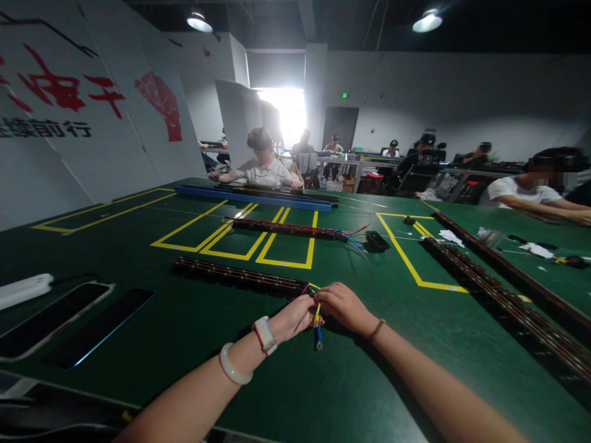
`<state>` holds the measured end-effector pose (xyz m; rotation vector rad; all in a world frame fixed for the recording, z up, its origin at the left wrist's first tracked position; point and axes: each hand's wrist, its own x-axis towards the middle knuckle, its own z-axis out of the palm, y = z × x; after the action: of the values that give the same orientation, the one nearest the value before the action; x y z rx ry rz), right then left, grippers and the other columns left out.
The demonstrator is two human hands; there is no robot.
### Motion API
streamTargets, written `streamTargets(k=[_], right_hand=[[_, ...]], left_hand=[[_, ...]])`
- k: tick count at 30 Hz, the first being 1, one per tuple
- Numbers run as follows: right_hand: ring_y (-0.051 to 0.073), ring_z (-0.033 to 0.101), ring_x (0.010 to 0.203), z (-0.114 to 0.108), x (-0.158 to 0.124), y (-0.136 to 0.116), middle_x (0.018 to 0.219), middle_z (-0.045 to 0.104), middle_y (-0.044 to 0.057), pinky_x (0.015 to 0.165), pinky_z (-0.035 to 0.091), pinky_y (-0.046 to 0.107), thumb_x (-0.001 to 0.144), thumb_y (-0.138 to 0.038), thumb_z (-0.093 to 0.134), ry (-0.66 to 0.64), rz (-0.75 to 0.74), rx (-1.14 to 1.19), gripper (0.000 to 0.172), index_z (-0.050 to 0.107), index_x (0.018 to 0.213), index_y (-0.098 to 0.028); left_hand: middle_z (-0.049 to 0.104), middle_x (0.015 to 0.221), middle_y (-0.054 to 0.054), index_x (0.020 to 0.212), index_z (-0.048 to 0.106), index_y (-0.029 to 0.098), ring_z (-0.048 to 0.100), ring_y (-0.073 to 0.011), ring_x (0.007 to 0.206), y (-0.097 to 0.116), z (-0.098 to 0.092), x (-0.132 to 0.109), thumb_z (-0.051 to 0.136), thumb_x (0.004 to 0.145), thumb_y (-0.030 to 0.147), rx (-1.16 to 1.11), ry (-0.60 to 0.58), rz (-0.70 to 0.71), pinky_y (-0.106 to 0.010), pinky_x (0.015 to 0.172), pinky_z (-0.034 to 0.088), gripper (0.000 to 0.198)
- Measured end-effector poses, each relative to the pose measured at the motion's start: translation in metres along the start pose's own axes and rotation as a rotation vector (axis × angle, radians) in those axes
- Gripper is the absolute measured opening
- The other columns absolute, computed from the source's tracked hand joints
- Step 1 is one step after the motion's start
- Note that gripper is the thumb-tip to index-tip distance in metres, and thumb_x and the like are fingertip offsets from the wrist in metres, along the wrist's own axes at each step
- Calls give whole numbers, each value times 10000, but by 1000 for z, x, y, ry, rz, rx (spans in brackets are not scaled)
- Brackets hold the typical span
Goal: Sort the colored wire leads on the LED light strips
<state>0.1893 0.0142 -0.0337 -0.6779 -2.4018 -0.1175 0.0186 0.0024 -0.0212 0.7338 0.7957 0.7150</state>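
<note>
My left hand (pixel 295 318) and my right hand (pixel 344 306) meet at the right end of a long dark strip (pixel 240 275) lying on the green table (pixel 323 394). Both hands pinch the coloured wires (pixel 316 317) that come out of that end. A yellow wire and a blue wire with a ring terminal hang down between the fingers. My left wrist wears a pale bangle and a watch with a red and white band, and my right wrist a thin bracelet.
A second strip with red and blue wires (pixel 286 229) lies in the yellow-taped boxes beyond, and a small black box (pixel 377 240) sits beside it. Two long strips (pixel 503 295) run along the right. A white power strip (pixel 23 289) lies at the left. People sit at the far tables.
</note>
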Motion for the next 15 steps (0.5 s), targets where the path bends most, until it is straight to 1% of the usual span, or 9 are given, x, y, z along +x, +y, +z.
streamTargets(k=[6,15], right_hand=[[168,556,765,0,0,-1,861,649,66,738,448,309,914,-150,452,-5,-7,-6,184,554,1066,-166],[170,548,759,3,-2,1,853,647,66,732,440,308,923,-168,462,-19,-9,-10,167,547,1067,-163]], left_hand=[[576,662,-23,774,535,137,515,-79,494,-1,-1,3,385,872,115,6,-11,4,-193,506,409,180],[545,654,-2,779,510,150,510,-80,515,-5,-6,6,473,855,167,8,-47,22,-200,521,394,86]])
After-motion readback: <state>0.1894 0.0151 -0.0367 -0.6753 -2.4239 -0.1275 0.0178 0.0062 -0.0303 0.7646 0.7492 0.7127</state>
